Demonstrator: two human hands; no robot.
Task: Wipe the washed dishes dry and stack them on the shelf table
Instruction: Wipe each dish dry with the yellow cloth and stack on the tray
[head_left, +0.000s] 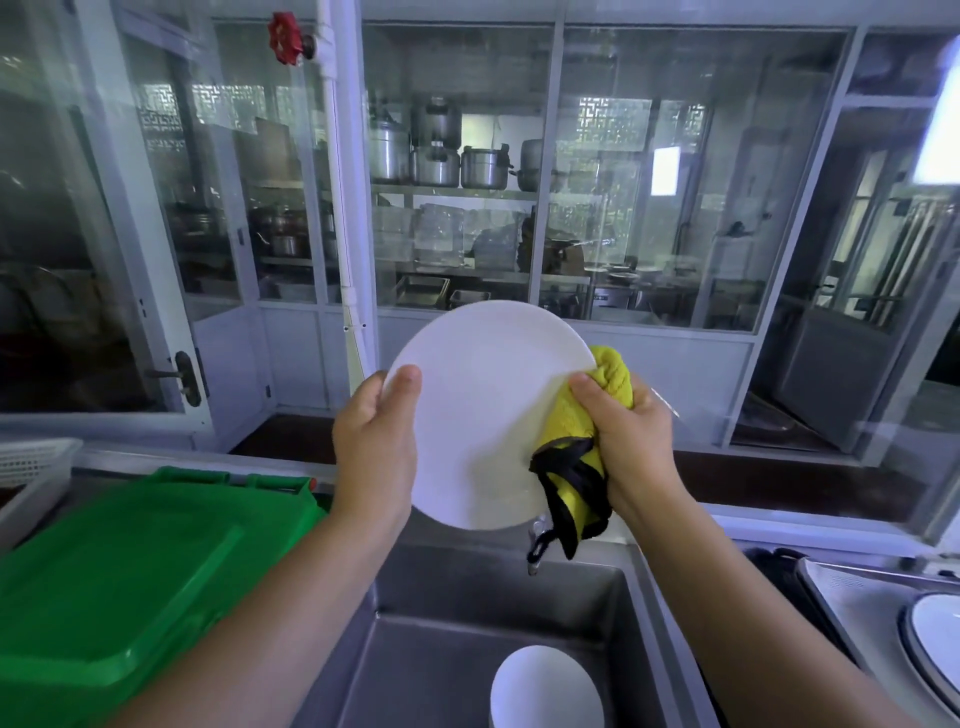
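Glass partition (675, 156) in pale frames, and behind it metal shelves (452, 191) with steel pots (483, 167) — white pipe (340, 182), red valve (284, 37).

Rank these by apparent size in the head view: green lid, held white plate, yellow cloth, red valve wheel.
1. green lid, close to the camera
2. white plate
3. yellow cloth, bunched up
4. red valve wheel, far away, so true size unsure
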